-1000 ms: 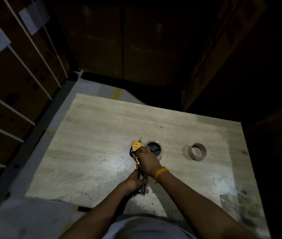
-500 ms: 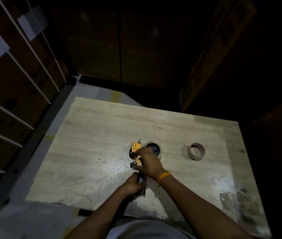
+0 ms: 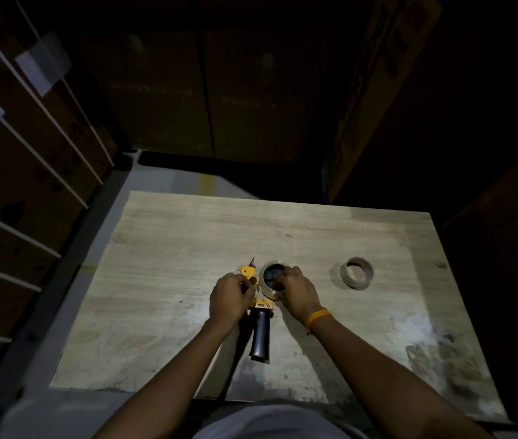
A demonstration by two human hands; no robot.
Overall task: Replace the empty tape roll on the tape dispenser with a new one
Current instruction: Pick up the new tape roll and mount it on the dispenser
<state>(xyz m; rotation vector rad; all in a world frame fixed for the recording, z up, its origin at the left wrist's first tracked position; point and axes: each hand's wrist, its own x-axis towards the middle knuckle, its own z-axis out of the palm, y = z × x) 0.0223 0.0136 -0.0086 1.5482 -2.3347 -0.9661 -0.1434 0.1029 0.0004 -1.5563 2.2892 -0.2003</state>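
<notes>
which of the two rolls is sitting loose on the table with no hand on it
The brown cardboard roll, alone toward the table's right side. The other, the clear roll, sits on the dispenser under the right hand.

A pale wooden table (image 3: pixel 188 236) stands on grey floor (image 3: pixel 71 280) among dim cardboard boxes (image 3: pixel 14 172).

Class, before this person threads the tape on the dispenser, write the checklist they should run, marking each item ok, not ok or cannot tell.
1. New roll seated on the dispenser hub: ok, it rings the dark hub.
2. Empty core out of the way: ok, apart on the table, to the right.
3. Dispenser supported: ok, lying flat on the table, handle toward the person.
4. Right hand steadying the roll: ok.
5. Left hand at the yellow head: ok.
6. Tape end found and facing the right way: cannot tell, too dim.
</notes>
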